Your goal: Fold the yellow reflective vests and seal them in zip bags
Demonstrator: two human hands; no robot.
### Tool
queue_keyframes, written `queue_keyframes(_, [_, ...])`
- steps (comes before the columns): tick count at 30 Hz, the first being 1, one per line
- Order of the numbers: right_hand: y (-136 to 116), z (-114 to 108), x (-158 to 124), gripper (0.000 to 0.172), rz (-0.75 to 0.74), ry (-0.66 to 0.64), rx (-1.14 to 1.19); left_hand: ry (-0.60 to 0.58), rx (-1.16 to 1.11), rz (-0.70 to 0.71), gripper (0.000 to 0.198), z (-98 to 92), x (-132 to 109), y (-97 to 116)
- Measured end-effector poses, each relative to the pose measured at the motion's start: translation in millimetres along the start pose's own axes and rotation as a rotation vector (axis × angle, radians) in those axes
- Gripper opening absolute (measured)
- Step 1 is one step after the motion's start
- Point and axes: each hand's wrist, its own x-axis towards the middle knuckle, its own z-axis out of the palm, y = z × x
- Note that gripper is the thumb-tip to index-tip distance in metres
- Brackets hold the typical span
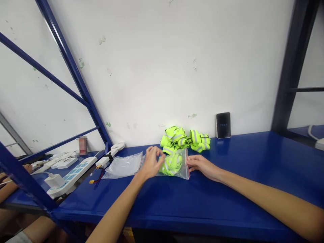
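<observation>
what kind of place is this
Likely a packing bench in a warehouse or workshop: blue steel racking, a pile of hi-vis reflective straps, a clear zip bag holding more, and a power strip alongside.

Left hand [151, 162] rests on a clear zip bag [177, 165] holding a folded yellow-green reflective band [172, 164]; right hand [201, 165] pinches the bag's red-edged mouth on the blue shelf [227, 189]. More bands [186, 138] are heaped just behind, empty bags [124, 165] lie to the left. A dark phone [223, 125] leans on the wall; a power strip [73, 173] lies far left.
</observation>
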Motion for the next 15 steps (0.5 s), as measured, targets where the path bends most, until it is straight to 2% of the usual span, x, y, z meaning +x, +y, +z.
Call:
queue_keyframes(3, [-0.4, -3.0, -1.6, 0.034, -0.002, -0.010, 0.064, -0.065, -0.127, 0.008, 0.021, 33.2, 18.9, 29.8])
queue_keyframes(6, [-2.3, -1.6, -2.6, 0.038, -0.022, 0.044, 0.124, 0.026, -0.204, 0.045, 0.022, 49.5, 19.2, 41.8])
queue_keyframes(8, [-3.7, 4.6, -3.0, 0.041, -0.058, 0.095, 0.138, 0.097, -0.231, 0.170, 0.025, 52.6, 10.6, 44.3])
queue_keyframes(11, [-4.9, 21.2, -3.9, 0.040, -0.125, 0.181, 0.160, 0.142, -0.222, 0.350, 0.019, 50.5, -1.8, 45.6])
queue_keyframes(15, [-4.4, 39.5, -5.7, 0.037, -0.158, 0.281, 0.170, 0.199, -0.196, 0.369, 0.017, 43.7, -4.4, 48.1])
